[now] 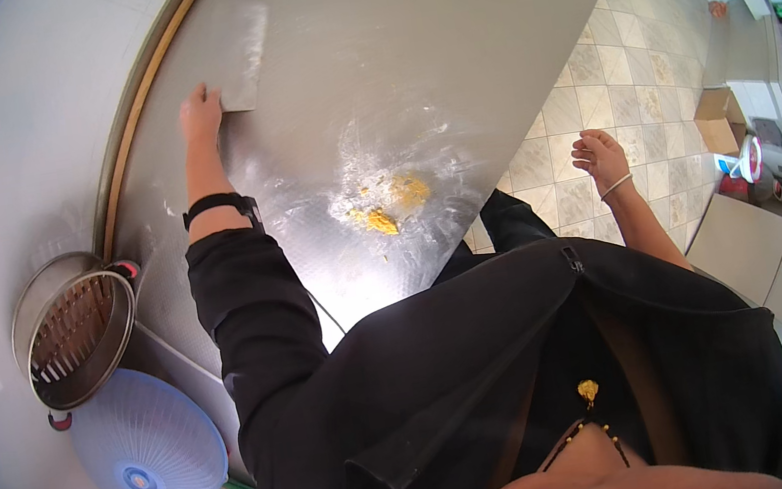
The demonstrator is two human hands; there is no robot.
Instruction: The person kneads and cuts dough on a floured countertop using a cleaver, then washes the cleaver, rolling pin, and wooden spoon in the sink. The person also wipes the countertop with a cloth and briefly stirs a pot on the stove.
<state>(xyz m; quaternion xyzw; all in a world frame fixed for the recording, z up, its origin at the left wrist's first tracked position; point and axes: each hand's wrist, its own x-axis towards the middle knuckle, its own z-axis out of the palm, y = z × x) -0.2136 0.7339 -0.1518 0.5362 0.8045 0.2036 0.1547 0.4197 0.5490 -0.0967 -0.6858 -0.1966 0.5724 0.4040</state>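
Note:
My left hand [201, 113] reaches across the metal-topped table. Its fingers are at the near left corner of a flat metal plate or broad blade [239, 62], and they seem to grip it. White powder, like flour, streaks the plate's far side, and a dark shadow lies under its near edge. Closer to me, crumbly yellow dough scraps [378, 221] lie in a smear of white powder on the table [419, 28]. My right hand [601, 154] hangs off the table's right side over the floor, fingers loosely curled and holding nothing.
A long wooden stick [147, 83] runs along the wall edge. At the left stand a metal pot [123, 326] with a slotted brown insert and a blue plastic basket [156, 447]. On the tiled floor [631, 102] at the right is a cardboard box [719, 118], near cabinets [738, 234].

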